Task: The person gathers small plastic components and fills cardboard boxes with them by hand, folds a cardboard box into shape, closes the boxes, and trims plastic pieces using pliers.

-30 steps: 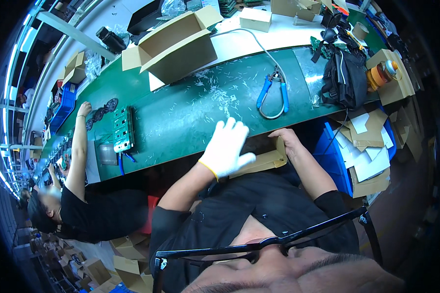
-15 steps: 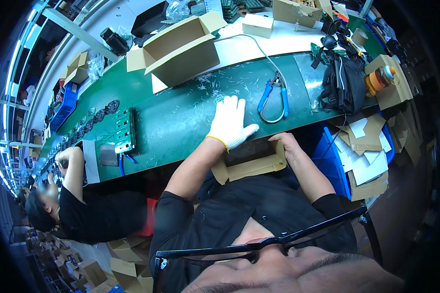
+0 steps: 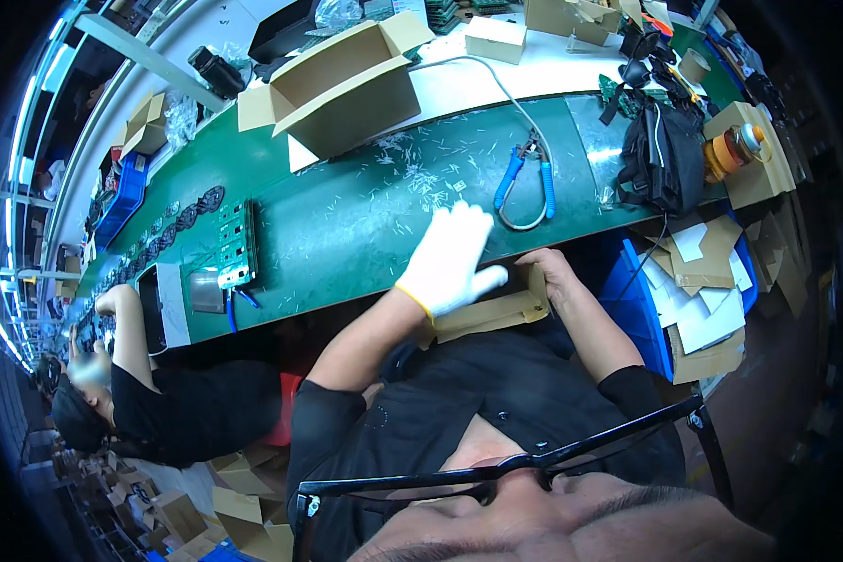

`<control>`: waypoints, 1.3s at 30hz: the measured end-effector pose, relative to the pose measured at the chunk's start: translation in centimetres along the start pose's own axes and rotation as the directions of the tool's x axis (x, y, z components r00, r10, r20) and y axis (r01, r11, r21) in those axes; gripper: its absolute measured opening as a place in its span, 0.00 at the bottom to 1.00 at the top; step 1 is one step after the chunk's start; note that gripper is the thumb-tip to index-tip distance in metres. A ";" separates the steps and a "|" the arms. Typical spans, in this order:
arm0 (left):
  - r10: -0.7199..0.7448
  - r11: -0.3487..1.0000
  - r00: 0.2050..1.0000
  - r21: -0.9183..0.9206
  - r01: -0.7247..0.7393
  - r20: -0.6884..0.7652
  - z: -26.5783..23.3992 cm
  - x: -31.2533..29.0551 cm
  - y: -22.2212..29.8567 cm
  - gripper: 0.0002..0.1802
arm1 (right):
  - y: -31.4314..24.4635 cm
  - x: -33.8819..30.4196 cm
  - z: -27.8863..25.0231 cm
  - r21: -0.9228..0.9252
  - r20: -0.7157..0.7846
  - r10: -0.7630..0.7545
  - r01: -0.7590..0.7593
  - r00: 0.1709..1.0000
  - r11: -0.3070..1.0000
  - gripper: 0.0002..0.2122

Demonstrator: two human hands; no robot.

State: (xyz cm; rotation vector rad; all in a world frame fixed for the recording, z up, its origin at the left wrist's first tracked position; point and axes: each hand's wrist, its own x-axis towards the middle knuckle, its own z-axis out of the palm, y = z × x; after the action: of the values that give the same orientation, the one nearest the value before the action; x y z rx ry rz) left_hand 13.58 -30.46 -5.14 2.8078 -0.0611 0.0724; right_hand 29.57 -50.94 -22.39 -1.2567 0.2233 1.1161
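My left hand (image 3: 450, 260), in a white knit glove with a yellow cuff, lies over the near edge of the green table, fingers stretched out and holding nothing. Thin white clippings (image 3: 403, 173) are scattered on the tabletop just beyond its fingertips. Below the table edge, against my body, is an open cardboard box (image 3: 492, 317). My bare right hand (image 3: 547, 270) grips this box at its right end. The glove covers part of the box, and its inside is mostly in shadow.
Blue-handled cutting pliers (image 3: 526, 183) on a cable lie beyond my hands. A larger open carton (image 3: 347, 108) stands behind. On the right are a black bag (image 3: 665, 159) and a blue bin (image 3: 642, 309) of cardboard scraps. Green circuit boards (image 3: 237, 245) and a co-worker (image 3: 178, 403) are left.
My left hand has drawn back toward me, from among the clippings to the table's near edge above the box. My right hand stays on the box. The co-worker's arm has shifted slightly.
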 end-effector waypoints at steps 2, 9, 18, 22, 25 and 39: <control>-0.060 0.998 0.998 -0.018 0.060 0.000 0.1 2.0 -1.8 0.47 | 0.2 0.4 -0.1 0.012 0.019 -0.004 0.004 1.000 1.000 0.15; 0.036 0.998 0.999 0.042 -0.036 -0.003 1.5 1.9 -0.9 0.39 | 0.2 -0.3 0.5 0.040 0.033 -0.047 0.045 0.998 0.998 0.13; 0.117 0.971 0.992 -0.202 -0.125 -0.048 -0.5 -7.1 3.2 0.34 | -0.6 -1.0 0.2 0.010 0.004 0.020 -0.020 1.000 1.000 0.13; -0.210 0.978 0.846 -0.099 0.185 -0.491 2.0 -12.1 0.9 0.18 | -2.1 -3.1 0.9 -0.031 0.061 -0.012 0.014 0.998 0.999 0.14; -0.447 0.888 0.768 -0.125 0.443 -0.457 3.9 -15.2 -0.1 0.22 | -3.0 -4.4 0.7 -0.178 0.098 -0.045 0.062 0.994 0.982 0.12; -0.448 0.577 0.817 -0.581 0.574 0.363 4.3 -16.8 1.6 0.27 | -4.5 -9.1 -3.7 -0.759 0.410 -0.130 0.417 0.903 0.499 0.29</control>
State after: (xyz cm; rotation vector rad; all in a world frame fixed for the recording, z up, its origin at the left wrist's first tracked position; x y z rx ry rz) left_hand -3.12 -32.79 -9.60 1.9802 0.5859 -0.2895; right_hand 30.02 -58.49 -14.65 -1.8470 -0.8598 1.1298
